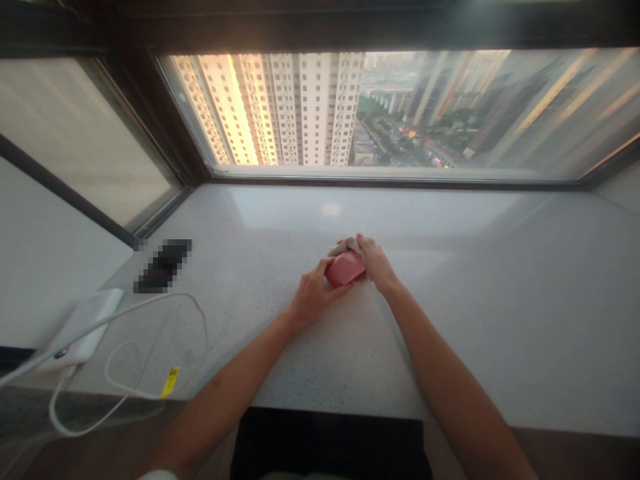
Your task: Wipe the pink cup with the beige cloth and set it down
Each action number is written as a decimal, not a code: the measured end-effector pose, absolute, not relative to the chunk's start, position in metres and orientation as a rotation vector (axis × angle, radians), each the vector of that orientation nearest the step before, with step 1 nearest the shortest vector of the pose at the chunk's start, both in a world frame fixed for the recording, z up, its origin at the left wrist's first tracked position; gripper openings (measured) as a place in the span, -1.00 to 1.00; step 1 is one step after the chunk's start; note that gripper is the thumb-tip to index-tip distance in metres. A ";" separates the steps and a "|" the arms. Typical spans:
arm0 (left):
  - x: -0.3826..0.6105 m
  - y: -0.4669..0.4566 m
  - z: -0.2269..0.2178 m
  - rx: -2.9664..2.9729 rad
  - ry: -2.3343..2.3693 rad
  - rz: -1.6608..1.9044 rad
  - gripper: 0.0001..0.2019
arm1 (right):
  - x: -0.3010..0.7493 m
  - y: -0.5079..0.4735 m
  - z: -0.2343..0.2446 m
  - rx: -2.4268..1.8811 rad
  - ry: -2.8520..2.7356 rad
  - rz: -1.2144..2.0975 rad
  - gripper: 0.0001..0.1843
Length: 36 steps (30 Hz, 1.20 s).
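A small pink object (pixel 346 268), smooth and rounded like a cup or little bowl, is held just over the pale stone sill (pixel 320 347). My left hand (pixel 314 292) grips its near left side, with the thumb along the lower edge and the fingers round the left. On the far right side, my right hand (pixel 376 261) is closed on a beige cloth (pixel 352 246) and presses it against the pink object. The cloth bunches over the object's top and right edge. The inside of the pink object is hidden.
A white power strip or adapter box (pixel 90 327) lies at the left with a looping white cable (pixel 203 320) that carries a yellow tag (pixel 171 382). A dark pixelated object (pixel 163 267) lies beyond it. A dark-framed window (pixel 390 183) bounds the sill's far side.
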State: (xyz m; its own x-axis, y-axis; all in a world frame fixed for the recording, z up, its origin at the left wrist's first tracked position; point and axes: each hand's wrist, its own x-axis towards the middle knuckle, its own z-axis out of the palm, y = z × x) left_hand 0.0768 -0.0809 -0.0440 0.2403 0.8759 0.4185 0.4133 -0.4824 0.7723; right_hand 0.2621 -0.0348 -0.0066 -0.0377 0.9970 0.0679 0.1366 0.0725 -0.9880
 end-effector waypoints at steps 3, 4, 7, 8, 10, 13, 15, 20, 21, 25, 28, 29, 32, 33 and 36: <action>0.076 -0.080 -0.043 1.999 1.147 1.195 -0.40 | 0.268 -0.031 -0.016 -1.184 -1.225 1.315 -0.05; 0.075 -0.080 -0.043 1.990 1.141 1.203 -0.40 | 0.268 -0.033 -0.015 -1.179 -1.259 1.295 -0.05; 0.075 -0.080 -0.044 1.956 1.133 1.208 -0.41 | 0.259 -0.049 -0.002 -1.196 -1.567 0.913 -0.21; 0.074 -0.079 -0.046 1.948 1.137 1.206 -0.44 | 0.254 -0.057 0.003 -1.197 -1.708 0.728 -0.30; 0.074 -0.077 -0.050 1.962 1.146 1.184 -0.60 | 0.240 -0.074 0.013 -1.188 -1.977 0.365 -0.46; 0.072 -0.074 -0.057 2.034 1.139 1.146 -0.78 | 0.222 -0.091 0.021 -1.162 -2.221 0.054 -0.54; 0.072 -0.074 -0.058 2.039 1.153 1.137 -0.77 | 0.219 -0.090 0.021 -1.176 -2.217 0.051 -0.54; 0.078 -0.080 -0.045 1.969 1.224 1.181 -0.48 | 0.247 -0.061 0.012 -1.253 -1.787 0.558 -0.36; 0.079 -0.081 -0.042 1.977 1.216 1.186 -0.45 | 0.254 -0.055 0.008 -1.239 -1.688 0.693 -0.30; 0.077 -0.081 -0.040 2.006 1.170 1.179 -0.44 | 0.269 -0.039 -0.016 -1.096 -1.364 1.165 -0.16; 0.072 -0.080 -0.043 1.995 1.153 1.153 -0.42 | 0.270 -0.036 -0.028 -1.047 -1.228 1.336 -0.08; 0.071 -0.079 -0.044 1.990 1.148 1.134 -0.42 | 0.270 -0.037 -0.029 -1.050 -1.230 1.313 -0.09; 0.068 -0.078 -0.047 1.985 1.099 1.084 -0.44 | 0.269 -0.044 -0.017 -1.098 -1.382 1.084 -0.19; 0.068 -0.078 -0.048 1.991 1.077 1.067 -0.45 | 0.269 -0.048 -0.010 -1.117 -1.474 0.984 -0.24; 0.071 -0.076 -0.051 2.031 1.042 1.005 -0.46 | 0.265 -0.061 0.010 -1.146 -1.816 0.613 -0.40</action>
State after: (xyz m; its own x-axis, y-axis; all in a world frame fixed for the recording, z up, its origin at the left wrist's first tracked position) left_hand 0.0714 -0.0757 -0.0509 0.3947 0.8545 0.3378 0.3687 -0.4840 0.7936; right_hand 0.2646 -0.0613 0.0096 -0.1900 0.8903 0.4138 0.4573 0.4532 -0.7652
